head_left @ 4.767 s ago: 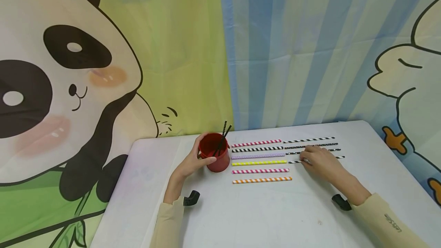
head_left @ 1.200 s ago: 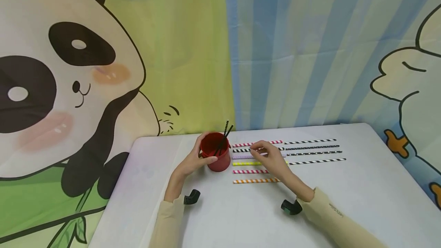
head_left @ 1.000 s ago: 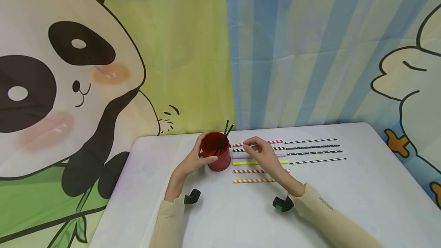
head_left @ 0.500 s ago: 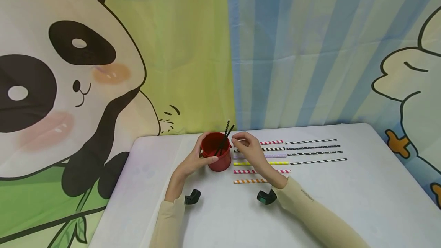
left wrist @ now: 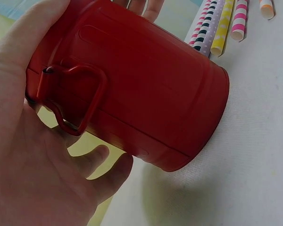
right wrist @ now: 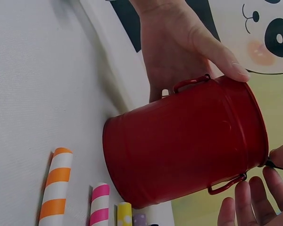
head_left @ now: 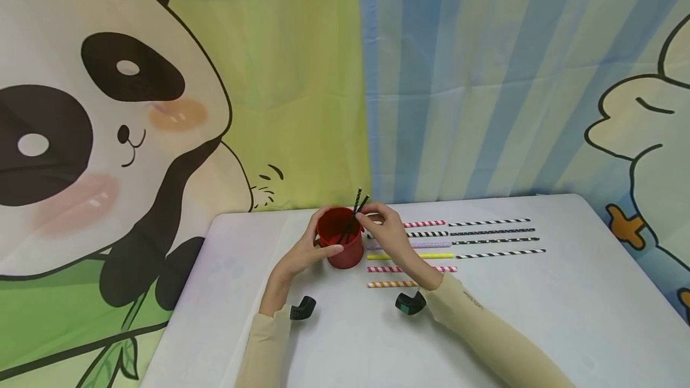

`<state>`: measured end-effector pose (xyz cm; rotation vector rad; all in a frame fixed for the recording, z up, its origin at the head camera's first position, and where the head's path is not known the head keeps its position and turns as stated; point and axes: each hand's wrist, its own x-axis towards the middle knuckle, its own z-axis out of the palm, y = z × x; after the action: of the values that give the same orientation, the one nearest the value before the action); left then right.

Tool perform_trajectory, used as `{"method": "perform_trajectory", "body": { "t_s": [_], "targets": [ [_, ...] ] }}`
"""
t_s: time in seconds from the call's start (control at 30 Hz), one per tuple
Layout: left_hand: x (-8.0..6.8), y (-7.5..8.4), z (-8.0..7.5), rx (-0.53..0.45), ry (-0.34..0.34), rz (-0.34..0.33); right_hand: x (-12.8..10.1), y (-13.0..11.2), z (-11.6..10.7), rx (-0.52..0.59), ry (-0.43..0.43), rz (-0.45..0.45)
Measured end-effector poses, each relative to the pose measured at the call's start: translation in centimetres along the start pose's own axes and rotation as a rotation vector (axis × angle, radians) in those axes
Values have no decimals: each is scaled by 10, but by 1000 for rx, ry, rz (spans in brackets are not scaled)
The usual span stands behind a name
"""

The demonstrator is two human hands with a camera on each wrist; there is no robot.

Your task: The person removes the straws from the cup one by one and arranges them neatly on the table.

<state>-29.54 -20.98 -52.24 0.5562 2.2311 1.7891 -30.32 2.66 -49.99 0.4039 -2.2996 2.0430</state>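
So L hand (head_left: 302, 252) grips red cup (head_left: 341, 246), R hand (head_left: 385, 231) at rim.

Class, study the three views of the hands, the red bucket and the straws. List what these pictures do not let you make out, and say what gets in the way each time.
- Bottom of the red bucket: its own wall hides it in every view.
- What the right hand pinches: too small in the head view; a dark tip at the right wrist frame edge.
- Left ends of the pink striped straw and black striped straw: behind the right hand.
- Left hand fingertips: behind the bucket.

Hands (head_left: 345, 238) at red cup (head_left: 341, 245), straws (head_left: 455, 244) alongside
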Motion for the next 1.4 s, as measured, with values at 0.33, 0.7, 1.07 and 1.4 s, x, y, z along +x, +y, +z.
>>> {"method": "perform_trajectory", "body": {
  "t_s": [0.33, 0.7, 1.07, 1.4],
  "targets": [
    [0, 3, 0, 24, -1, -11, 2, -8, 0, 13, -12, 38],
    [-1, 2, 0, 19, -6, -11, -13, -54, -5, -15, 10, -36],
    [-1, 3, 0, 9, -6, -5, -3, -30, -11, -35, 81, -90],
    [-1, 3, 0, 11, -2, -7, -6, -43, -20, -47, 99, -141]
  ]
}}
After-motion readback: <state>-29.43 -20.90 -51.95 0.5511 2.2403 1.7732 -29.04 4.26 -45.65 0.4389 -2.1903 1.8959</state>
